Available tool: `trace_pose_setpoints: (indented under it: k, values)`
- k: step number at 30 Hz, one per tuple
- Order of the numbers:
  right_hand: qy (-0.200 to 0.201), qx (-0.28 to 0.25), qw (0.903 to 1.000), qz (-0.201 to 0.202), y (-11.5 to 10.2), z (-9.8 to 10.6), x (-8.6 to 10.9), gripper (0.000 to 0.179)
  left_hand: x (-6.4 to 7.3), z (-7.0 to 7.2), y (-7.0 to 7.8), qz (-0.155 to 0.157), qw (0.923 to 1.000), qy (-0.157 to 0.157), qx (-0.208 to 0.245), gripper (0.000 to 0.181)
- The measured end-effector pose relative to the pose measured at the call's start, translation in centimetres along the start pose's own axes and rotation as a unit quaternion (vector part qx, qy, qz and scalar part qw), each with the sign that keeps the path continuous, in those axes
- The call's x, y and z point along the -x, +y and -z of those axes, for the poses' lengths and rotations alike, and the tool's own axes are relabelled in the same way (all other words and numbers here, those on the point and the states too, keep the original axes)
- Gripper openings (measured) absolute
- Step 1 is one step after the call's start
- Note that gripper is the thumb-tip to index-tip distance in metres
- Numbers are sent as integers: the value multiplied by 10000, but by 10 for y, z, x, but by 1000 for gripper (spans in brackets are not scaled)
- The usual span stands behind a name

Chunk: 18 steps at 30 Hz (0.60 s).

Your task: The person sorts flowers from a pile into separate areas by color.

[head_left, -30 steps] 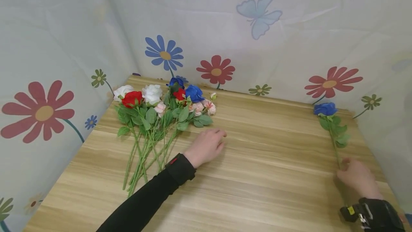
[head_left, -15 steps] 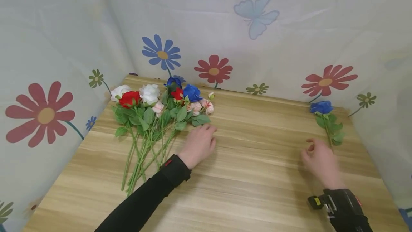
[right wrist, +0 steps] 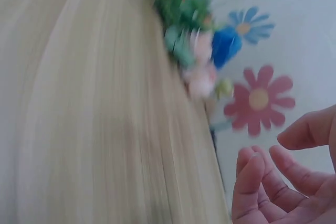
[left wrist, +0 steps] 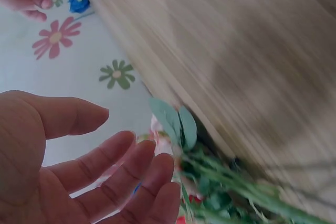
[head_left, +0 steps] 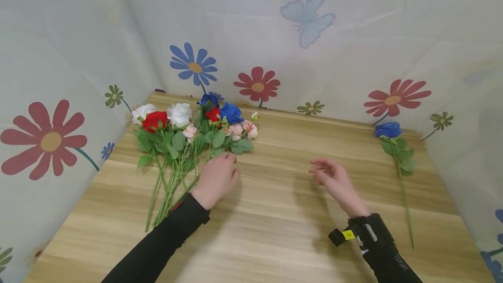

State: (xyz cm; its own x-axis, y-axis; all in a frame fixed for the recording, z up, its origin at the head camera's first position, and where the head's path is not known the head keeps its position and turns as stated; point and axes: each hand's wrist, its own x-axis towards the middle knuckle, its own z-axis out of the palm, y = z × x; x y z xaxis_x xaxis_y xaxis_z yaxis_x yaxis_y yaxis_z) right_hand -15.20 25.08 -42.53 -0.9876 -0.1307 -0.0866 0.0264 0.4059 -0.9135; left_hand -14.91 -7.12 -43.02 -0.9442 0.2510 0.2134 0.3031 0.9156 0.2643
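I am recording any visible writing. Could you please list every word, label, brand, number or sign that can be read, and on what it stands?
No text can be read.
Small yellow rectangular label at the black right wristband: too small to read.
Pale marks on the black right sleeve: perhaps lettering, too blurred to read.

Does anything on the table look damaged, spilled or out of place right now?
Nothing looks damaged or spilled. One blue rose lies alone at the right of the table, apart from the other flowers heaped at the left, so it stands out, though perhaps deliberately.
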Motion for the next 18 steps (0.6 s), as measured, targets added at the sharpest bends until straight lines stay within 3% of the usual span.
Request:
trace_pose_setpoints:
  k: [3,8,13,18]
  values:
    - [-287,-1056,9936,-280,-7,-13,-1,37,6,8,-9,192,9998,42,52,20]
    - [-661,-2340,9673,-716,-15,-38,-5,34,19,25,-30,621,9978,207,68,22]
    - [-831,-2864,9487,-1054,-20,-58,-11,39,36,35,-50,945,9949,347,-71,21]
    - [-887,-3178,9361,-1219,-25,-71,-14,44,51,38,-62,1376,9901,42,-261,24]
